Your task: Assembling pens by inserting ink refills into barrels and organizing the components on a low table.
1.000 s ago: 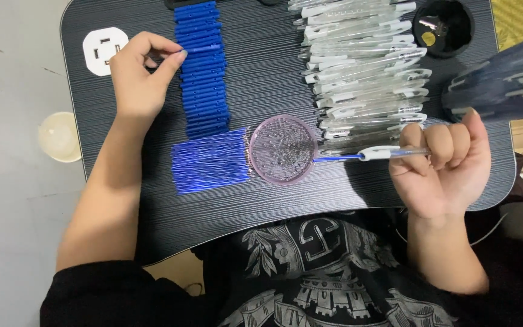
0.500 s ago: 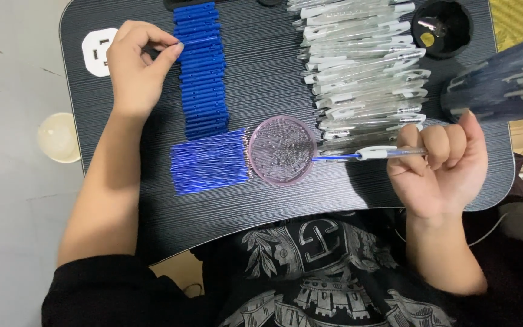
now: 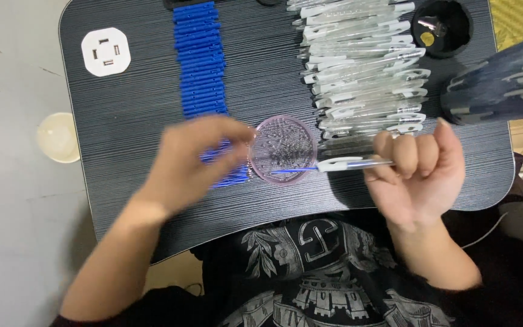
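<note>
- holding a pen [image 3: 349,163] level, right hand [image 3: 416,172] has fingers clamped on its clear barrel; blue tip lies over the dish [image 3: 282,148].
- left hand [image 3: 192,160], blurred, sits over the loose blue caps [image 3: 231,175] by the dish; fingers curled, grip cannot be told.
- caps row [image 3: 200,60]: lined up on the desk [image 3: 128,157], many unused.
- barrels [image 3: 364,66]: large stack waiting; judged early to midway.
- socket [image 3: 106,52] and cup [image 3: 442,27]: well apart, untouched.

Right hand [image 3: 416,172] gripping pen [image 3: 340,164], blurred left hand [image 3: 198,160] perhaps touching dish [image 3: 282,148]
</note>
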